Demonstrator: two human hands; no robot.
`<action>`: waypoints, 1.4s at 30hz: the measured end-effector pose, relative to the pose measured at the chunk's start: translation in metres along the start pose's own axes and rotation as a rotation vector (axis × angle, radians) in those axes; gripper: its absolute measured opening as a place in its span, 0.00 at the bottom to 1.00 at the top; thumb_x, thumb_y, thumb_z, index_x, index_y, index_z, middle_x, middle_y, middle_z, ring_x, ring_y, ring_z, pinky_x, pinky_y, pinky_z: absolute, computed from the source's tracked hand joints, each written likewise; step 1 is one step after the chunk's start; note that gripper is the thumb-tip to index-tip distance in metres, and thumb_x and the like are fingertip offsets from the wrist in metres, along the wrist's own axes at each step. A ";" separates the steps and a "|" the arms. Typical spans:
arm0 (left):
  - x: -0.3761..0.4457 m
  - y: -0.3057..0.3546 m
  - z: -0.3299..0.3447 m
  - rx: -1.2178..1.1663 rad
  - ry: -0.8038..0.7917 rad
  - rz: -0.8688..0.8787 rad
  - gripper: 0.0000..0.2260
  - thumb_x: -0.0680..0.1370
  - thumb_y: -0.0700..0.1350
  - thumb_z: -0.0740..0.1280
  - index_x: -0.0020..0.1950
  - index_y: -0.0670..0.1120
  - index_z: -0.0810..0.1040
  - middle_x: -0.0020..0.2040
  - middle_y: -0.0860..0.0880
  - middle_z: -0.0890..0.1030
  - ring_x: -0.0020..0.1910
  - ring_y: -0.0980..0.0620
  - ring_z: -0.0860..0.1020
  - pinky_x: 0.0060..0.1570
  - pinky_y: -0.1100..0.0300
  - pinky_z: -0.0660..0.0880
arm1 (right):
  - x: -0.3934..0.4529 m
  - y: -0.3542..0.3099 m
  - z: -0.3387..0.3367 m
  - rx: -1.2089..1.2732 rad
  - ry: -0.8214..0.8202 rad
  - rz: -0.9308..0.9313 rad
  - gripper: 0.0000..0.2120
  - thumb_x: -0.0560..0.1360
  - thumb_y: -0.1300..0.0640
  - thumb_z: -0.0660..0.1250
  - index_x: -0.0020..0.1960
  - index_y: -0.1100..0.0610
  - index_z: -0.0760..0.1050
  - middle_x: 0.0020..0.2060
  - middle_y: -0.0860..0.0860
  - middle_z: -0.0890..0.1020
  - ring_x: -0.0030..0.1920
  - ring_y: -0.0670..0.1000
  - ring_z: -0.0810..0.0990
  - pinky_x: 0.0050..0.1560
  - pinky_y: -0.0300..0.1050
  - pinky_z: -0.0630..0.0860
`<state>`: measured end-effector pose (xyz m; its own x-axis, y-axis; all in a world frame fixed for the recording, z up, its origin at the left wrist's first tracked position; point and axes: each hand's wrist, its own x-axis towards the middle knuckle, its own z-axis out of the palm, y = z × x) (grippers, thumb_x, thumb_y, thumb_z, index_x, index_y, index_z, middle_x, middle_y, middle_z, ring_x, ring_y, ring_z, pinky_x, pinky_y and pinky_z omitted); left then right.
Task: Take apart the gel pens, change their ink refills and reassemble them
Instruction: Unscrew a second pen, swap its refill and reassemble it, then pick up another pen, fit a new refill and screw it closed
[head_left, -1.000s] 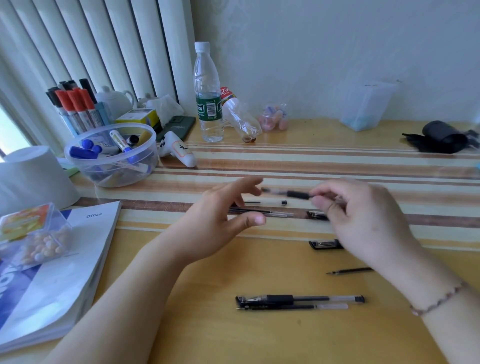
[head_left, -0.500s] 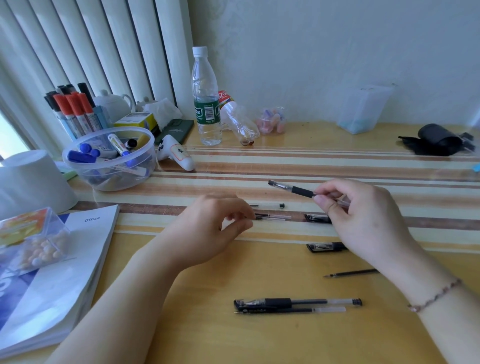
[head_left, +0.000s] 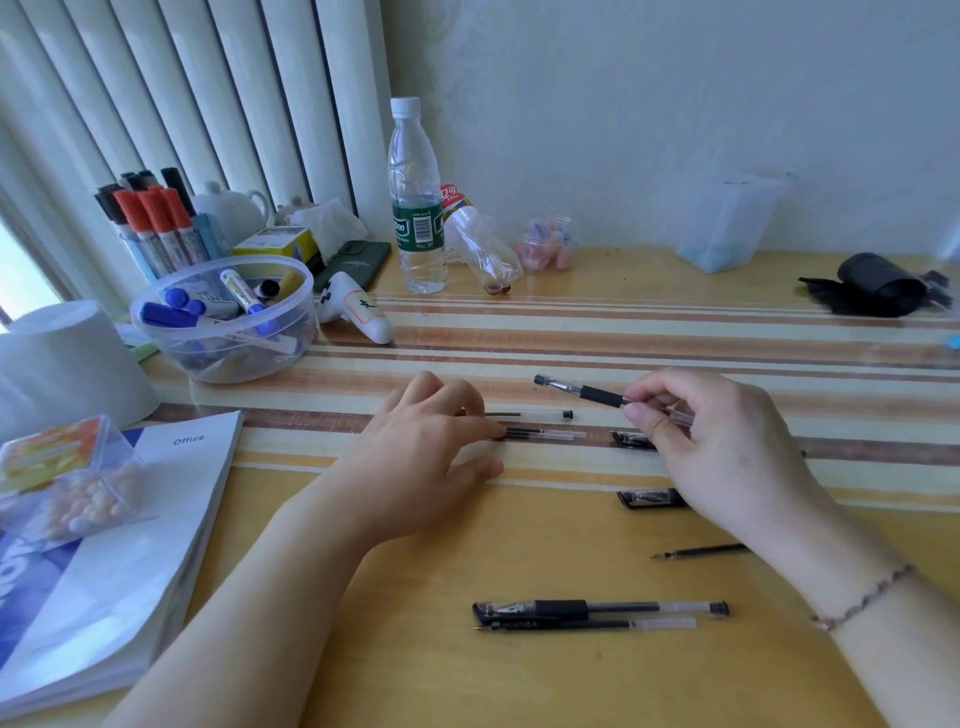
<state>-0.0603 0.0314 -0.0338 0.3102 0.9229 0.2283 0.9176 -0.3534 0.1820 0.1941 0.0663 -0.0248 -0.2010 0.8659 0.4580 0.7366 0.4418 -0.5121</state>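
Head view, single moment; we report as follows.

Right hand (head_left: 727, 447): pinches a gel pen (head_left: 597, 393) by its rear part, above the bench (head_left: 363, 649). The pen's long axis runs left to right, rising slightly toward its tip, which points left, toward the other hand. Black grip and tip section are clear of the fingers; the clear rear barrel is largely hidden behind them.

Left hand (head_left: 441, 447): palm down on the bench, fingertips (head_left: 496, 430) resting on the near ends of the loose refills (head_left: 540, 432), which lie side by side, long axes also left to right. Whether the fingers have closed round one refill we cannot tell. A clear barrel (head_left: 530, 414) with a black end plug lies just beyond them.

Governing relation, in our judgement: the refills lie directly below and slightly left of the held pen, roughly parallel to it, and the left hand is the nearer to them. A refill lifted there needs little turning to line up with the pen.

Other task items: two caps (head_left: 652, 499), partly covered by the right hand; one dark refill (head_left: 701, 551) nearer us by the right forearm; one capped pen (head_left: 597, 608) with a further refill alongside at the near edge.
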 end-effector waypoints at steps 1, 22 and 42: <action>0.000 0.000 0.001 -0.010 -0.002 -0.009 0.17 0.78 0.58 0.61 0.66 0.57 0.75 0.59 0.57 0.71 0.59 0.53 0.64 0.62 0.57 0.63 | 0.000 0.000 0.001 0.012 -0.016 -0.002 0.03 0.75 0.55 0.70 0.48 0.49 0.81 0.40 0.41 0.82 0.41 0.47 0.81 0.41 0.46 0.79; -0.007 0.015 -0.013 -0.063 -0.012 0.119 0.05 0.71 0.52 0.72 0.42 0.56 0.76 0.39 0.60 0.73 0.43 0.58 0.71 0.42 0.59 0.73 | -0.023 -0.041 0.024 -0.034 -0.350 -0.204 0.13 0.76 0.56 0.67 0.60 0.46 0.77 0.47 0.39 0.78 0.48 0.39 0.75 0.53 0.36 0.74; 0.001 0.049 -0.009 -0.188 0.200 0.128 0.21 0.77 0.61 0.64 0.62 0.49 0.77 0.56 0.54 0.76 0.56 0.53 0.74 0.54 0.56 0.73 | 0.008 0.017 -0.062 -0.309 -0.559 0.047 0.06 0.70 0.42 0.71 0.42 0.38 0.73 0.38 0.39 0.78 0.39 0.41 0.77 0.40 0.43 0.77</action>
<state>-0.0173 0.0132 -0.0162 0.3482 0.8273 0.4408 0.8065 -0.5040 0.3091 0.2448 0.0666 0.0153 -0.4090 0.9111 -0.0510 0.8883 0.3847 -0.2509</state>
